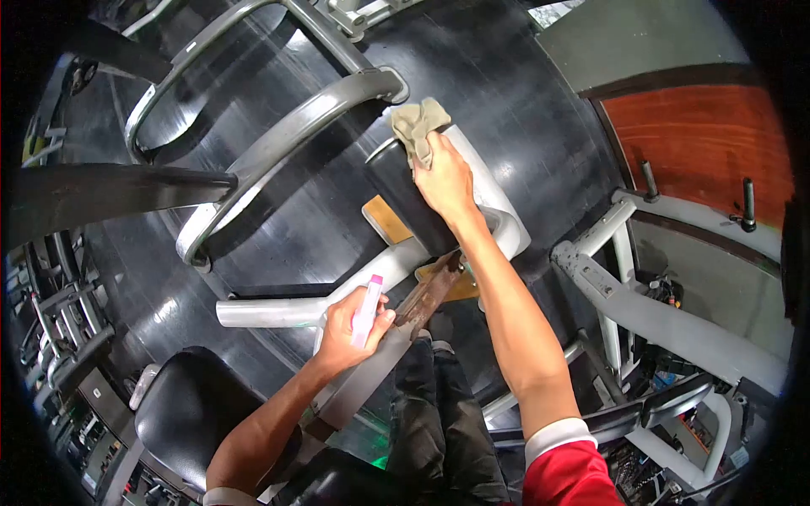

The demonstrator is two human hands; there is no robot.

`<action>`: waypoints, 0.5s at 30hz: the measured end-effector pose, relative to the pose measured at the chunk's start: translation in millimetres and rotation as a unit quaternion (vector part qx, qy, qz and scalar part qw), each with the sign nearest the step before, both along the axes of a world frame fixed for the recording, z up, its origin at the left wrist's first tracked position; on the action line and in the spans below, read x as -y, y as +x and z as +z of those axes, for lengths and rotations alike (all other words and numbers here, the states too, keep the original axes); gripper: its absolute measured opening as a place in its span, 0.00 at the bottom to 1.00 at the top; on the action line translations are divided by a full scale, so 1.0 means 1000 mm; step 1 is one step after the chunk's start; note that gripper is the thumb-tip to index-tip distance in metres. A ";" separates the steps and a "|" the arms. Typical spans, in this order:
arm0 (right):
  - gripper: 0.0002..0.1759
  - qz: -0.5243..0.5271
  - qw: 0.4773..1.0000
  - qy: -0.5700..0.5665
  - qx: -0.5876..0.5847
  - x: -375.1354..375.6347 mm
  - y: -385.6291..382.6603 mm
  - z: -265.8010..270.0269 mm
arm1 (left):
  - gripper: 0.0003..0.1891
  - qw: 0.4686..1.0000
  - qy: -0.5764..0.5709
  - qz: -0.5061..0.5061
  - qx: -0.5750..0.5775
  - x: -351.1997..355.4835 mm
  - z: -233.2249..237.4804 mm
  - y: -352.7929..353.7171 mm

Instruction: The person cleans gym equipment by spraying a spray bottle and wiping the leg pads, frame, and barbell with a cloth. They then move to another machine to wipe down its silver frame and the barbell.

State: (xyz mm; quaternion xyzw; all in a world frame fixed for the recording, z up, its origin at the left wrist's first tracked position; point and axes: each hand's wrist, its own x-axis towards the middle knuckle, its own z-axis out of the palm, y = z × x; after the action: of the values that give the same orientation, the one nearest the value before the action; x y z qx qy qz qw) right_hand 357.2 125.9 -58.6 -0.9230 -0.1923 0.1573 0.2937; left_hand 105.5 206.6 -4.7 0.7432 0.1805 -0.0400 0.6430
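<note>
My right hand point(445, 179) is closed on a crumpled beige cloth point(415, 126), at the far end of a black pad with a light grey shell point(489, 181) on the gym machine. Fingers of my left hand point(350, 331) wrap round a small bottle point(367, 312), whitish-pink with a bright pink top that points up and away. That hand is above the machine's grey metal beam point(363, 379). A grey side tube point(270, 313) runs left from the frame, and a yellow-brown plate point(386, 221) sits beside the pad.
Curved grey tubes point(295, 126) of another frame stand at the upper left. A black seat point(198, 413) is at the lower left. More grey machine framing point(675, 329) fills the right side, near a reddish-brown panel point(704, 152). Black flooring point(523, 93) lies beneath.
</note>
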 end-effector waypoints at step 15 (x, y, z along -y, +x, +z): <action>0.22 -0.092 0.985 0.111 -0.098 0.102 -0.014 0.051 | 0.10 0.999 -0.018 0.020 -0.020 -0.001 0.002 0.002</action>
State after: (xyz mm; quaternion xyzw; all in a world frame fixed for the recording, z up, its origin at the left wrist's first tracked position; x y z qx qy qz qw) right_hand 342.8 24.0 -8.1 -0.8786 -0.0933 0.1971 0.4249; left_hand 107.2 207.9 -2.5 0.7268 0.2077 -0.0448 0.6532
